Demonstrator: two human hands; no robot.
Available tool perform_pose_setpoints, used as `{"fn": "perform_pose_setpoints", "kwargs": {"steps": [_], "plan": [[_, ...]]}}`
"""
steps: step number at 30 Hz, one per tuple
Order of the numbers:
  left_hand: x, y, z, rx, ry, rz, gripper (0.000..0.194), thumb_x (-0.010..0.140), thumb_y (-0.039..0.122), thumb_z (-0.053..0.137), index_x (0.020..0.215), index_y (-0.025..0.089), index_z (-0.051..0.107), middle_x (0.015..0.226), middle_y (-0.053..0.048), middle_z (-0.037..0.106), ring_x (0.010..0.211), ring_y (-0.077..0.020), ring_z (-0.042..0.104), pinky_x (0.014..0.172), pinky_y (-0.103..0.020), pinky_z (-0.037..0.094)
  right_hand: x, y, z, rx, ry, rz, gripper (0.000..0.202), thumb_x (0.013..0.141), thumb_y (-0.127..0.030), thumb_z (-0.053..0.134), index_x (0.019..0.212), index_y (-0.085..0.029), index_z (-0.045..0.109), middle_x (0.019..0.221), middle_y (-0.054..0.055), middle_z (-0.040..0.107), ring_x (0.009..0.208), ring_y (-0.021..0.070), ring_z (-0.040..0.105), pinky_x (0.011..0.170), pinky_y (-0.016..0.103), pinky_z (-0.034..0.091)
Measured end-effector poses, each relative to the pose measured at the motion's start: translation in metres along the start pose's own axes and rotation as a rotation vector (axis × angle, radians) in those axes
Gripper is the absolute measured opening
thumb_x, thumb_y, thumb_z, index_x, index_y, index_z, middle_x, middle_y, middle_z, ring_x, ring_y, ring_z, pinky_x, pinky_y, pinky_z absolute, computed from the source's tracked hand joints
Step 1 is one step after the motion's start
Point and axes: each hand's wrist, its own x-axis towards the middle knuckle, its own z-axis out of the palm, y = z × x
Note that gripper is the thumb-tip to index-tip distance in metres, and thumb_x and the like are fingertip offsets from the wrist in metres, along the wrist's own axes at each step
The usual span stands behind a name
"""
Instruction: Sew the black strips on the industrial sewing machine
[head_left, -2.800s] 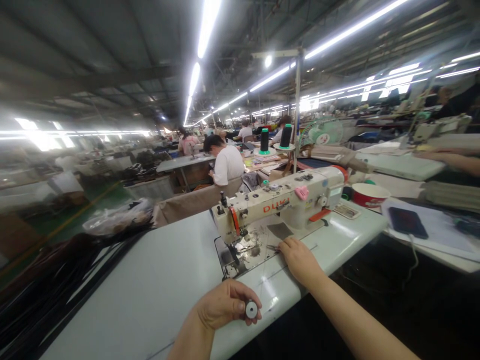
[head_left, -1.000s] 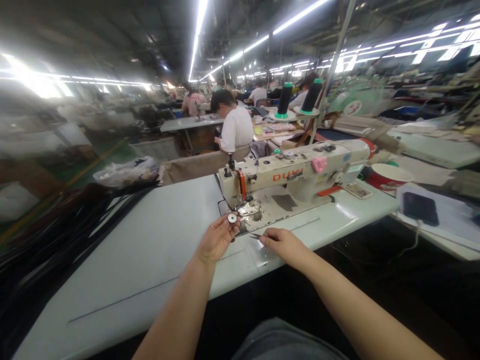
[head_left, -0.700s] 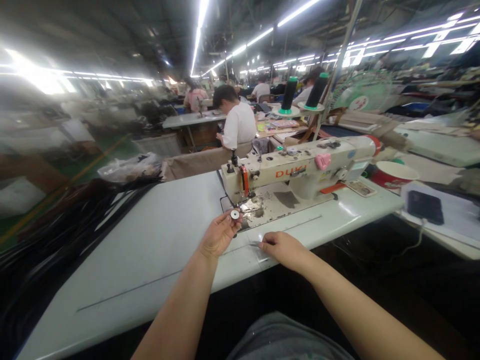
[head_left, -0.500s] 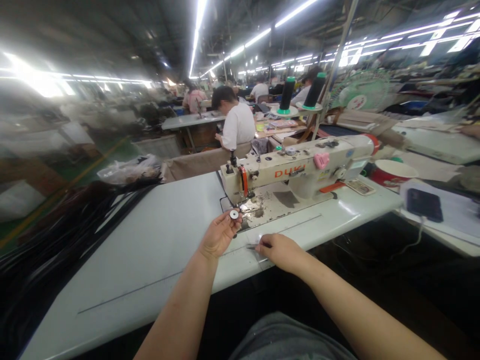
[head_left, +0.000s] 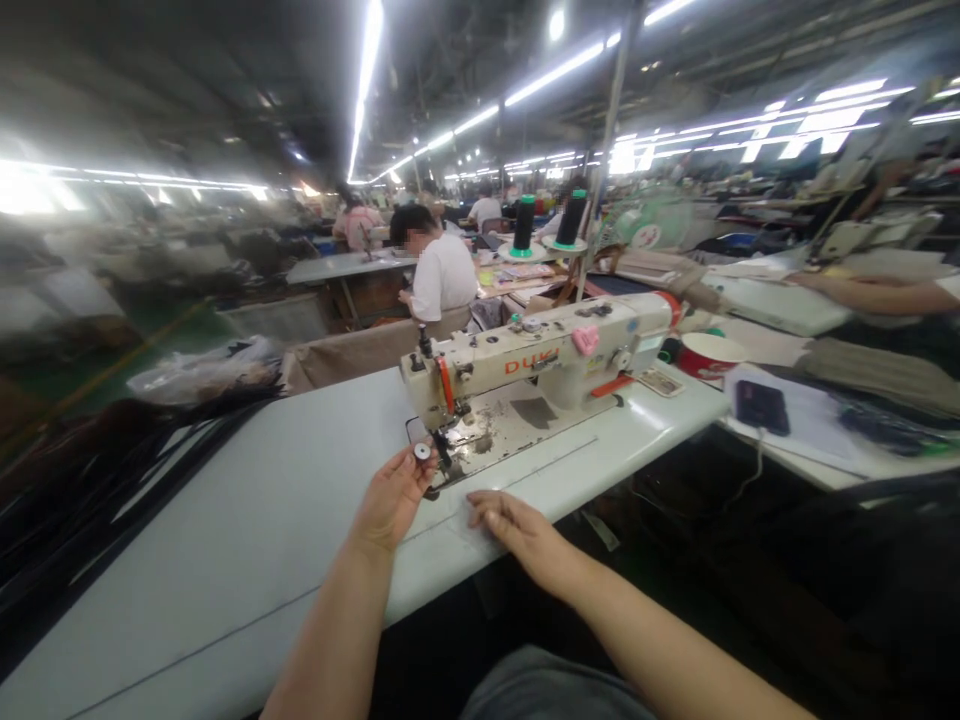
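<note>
My left hand (head_left: pixel 394 492) pinches a small round bobbin (head_left: pixel 422 453), its pale flat face turned towards me, at the needle end of the sewing machine (head_left: pixel 525 365). Dark thread seems wound on the bobbin, though it is too small to be sure. On the front of the white table (head_left: pixel 330 450), just right of the bobbin, lies my right hand (head_left: pixel 525 540). Its fingers are loosely bent and apart, and no object shows in them. Between the left hand and the machine's metal bed a dark gap (head_left: pixel 442 455) is visible.
Black strips (head_left: pixel 150 480) pile along the table's left side. Two black thread cones (head_left: pixel 523 225) stand behind the machine. To the right are a red-and-white tub (head_left: pixel 709 355) and a phone (head_left: pixel 761 407) with a cable. A co-worker in white (head_left: pixel 446 275) sits ahead.
The view has swung right, so the scene sits further left. My right hand has loosened its pinch, and the thin dark item at its fingertips no longer shows. My left hand still holds the bobbin.
</note>
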Motion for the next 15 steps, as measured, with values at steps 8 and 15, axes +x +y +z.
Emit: {"fn": "perform_pose_setpoints", "kwargs": {"steps": [8, 15], "plan": [[-0.034, -0.013, 0.005, 0.213, 0.045, -0.034, 0.048, 0.066, 0.039, 0.096, 0.103, 0.013, 0.081, 0.102, -0.013, 0.078, 0.087, -0.018, 0.071, 0.083, -0.028, 0.059, -0.05, -0.011, 0.003, -0.046, -0.211, -0.081, 0.039, 0.106, -0.043, 0.046, 0.11, -0.019, 0.077, 0.102, 0.008, 0.074, 0.088, 0.0165, 0.068, 0.084, 0.029, 0.057], [-0.106, -0.046, 0.026, 0.236, -0.039, -0.27, 0.047, 0.067, 0.044, 0.094, 0.103, 0.017, 0.081, 0.108, -0.015, 0.077, 0.105, -0.0335, 0.072, 0.095, -0.046, 0.059, -0.047, -0.04, -0.021, -0.445, 0.054, -0.373, 0.038, 0.092, -0.04, 0.072, 0.129, -0.03, 0.068, 0.128, 0.006, 0.068, 0.104, 0.0176, 0.068, 0.09, 0.026, 0.054]]}}
